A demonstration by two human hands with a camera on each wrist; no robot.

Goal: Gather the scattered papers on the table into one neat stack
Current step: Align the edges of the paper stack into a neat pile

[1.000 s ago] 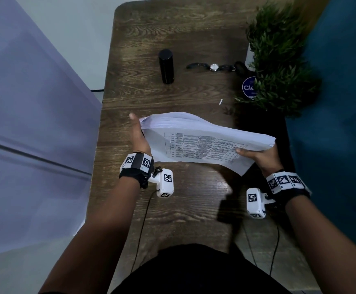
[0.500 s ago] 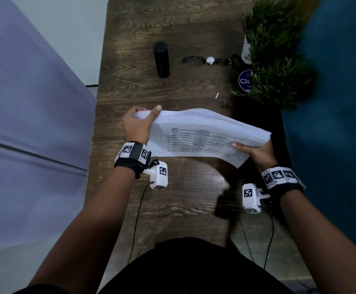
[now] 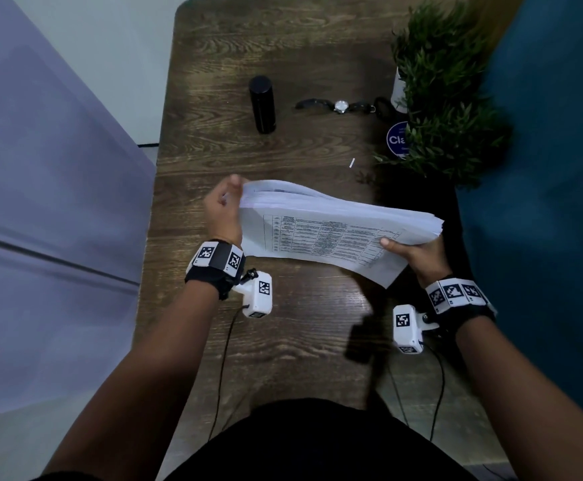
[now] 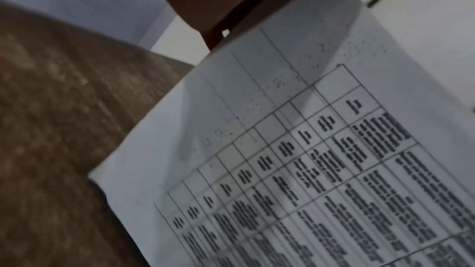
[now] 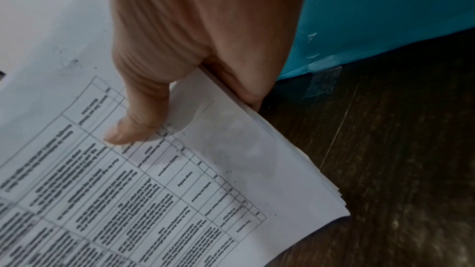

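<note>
Dark wood-grain tabletop (image 3: 283,341) runs away from the person, flanked by a pale wall on their left and a teal panel on their right. Above its middle, clear of the wood, hangs the paper stack (image 3: 335,227), printed table uppermost, its long axis running left to right and sagging toward the right end. The sheets fan apart at the left edge and lie tighter at the right. The right hand (image 3: 418,255) has the firmer grip: thumb pressed on the top sheet, fingers curled beneath the near right corner, as the right wrist view also shows (image 5: 180,58). The left hand (image 3: 222,210) stands edge-on against the left short edge, fingers curled round it behind the sheets. Squaring the loose left edge probably comes next. Farther back stand a black cylinder (image 3: 262,104), a wristwatch (image 3: 340,106) and a potted plant (image 3: 446,95).
</note>
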